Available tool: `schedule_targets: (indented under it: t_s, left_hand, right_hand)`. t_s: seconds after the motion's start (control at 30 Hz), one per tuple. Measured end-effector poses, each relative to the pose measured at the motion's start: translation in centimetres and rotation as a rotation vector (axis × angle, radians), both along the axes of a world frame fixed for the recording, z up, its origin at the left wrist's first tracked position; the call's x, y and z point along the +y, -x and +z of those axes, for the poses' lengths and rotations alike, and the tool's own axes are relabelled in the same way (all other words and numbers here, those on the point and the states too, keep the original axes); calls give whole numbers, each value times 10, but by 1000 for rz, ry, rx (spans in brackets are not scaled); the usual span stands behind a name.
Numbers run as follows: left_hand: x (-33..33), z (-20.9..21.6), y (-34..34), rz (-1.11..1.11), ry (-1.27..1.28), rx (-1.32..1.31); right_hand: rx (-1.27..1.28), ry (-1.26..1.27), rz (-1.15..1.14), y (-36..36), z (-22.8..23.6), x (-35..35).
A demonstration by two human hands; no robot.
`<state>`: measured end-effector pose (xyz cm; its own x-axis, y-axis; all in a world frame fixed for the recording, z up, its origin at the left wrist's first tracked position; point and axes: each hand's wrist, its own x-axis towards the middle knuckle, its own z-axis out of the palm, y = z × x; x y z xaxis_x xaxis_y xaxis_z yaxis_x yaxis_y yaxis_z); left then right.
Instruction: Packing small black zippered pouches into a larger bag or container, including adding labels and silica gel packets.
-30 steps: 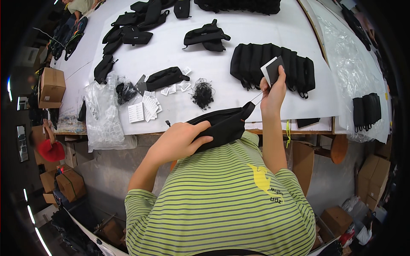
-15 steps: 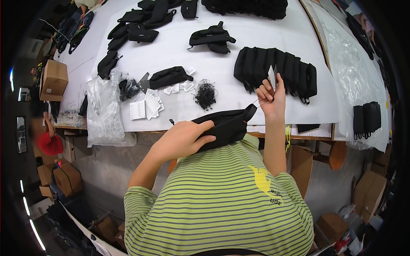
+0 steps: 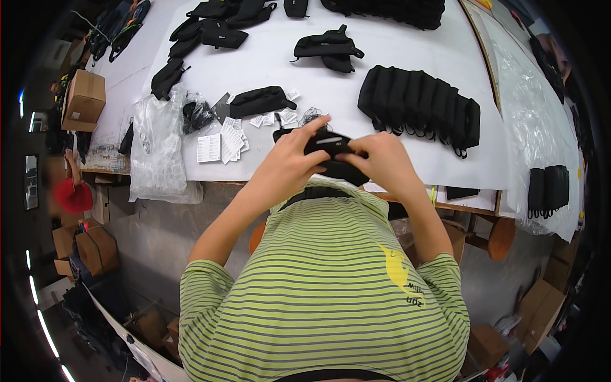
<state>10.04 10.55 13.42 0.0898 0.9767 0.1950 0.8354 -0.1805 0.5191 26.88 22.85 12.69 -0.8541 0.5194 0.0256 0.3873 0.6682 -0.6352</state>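
A black fabric pouch [image 3: 347, 170] is held in front of my body at the table's near edge. My left hand [image 3: 289, 159] grips its left side, index finger stretched out and thumb on top. My right hand [image 3: 385, 159] is closed at the right side, fingertips pinching at the pouch's upper part. A thin pale strip [image 3: 330, 139] shows on the black between the hands; whether it belongs to a tag or the pouch I cannot tell. Beyond the hands lies a tangle of black strings [image 3: 312, 116], partly hidden. White printed tags [image 3: 230, 141] are fanned out to the left.
Another black pouch [image 3: 259, 102] lies beside the tags. A row of stacked pouches [image 3: 417, 105] stands at right, with more pouches [image 3: 328, 46] farther back. Clear plastic bags [image 3: 159, 146] hang over the table's left front edge. A cardboard box [image 3: 84, 99] sits far left.
My right hand has come down and left from its raised position with the white card to the pouch. The pouch has been turned and brought nearer the tangle of strings.
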Motion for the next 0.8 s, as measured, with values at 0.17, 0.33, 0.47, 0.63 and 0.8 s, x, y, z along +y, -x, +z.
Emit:
schedule_targets:
  t_s: [0.17,0.33,0.47,0.63,0.8]
  left_hand:
    - [-3,-14,7,-146,60,7]
    - [12,-58,41,17,294,-668]
    - [28,-209,117,522,89,-323]
    - [27,-247,116,719,-223,144]
    - [46,-205,117,847,-63,56]
  right_hand:
    - [-139,170,145,-2,-9,-9]
    - [-116,465,106,-13,-17,-9]
    - [-223,446,68,-9,-19,-7]
    - [-173,450,1,-17,-23,-7]
    - [-13,194,-2,-26,-33,-9]
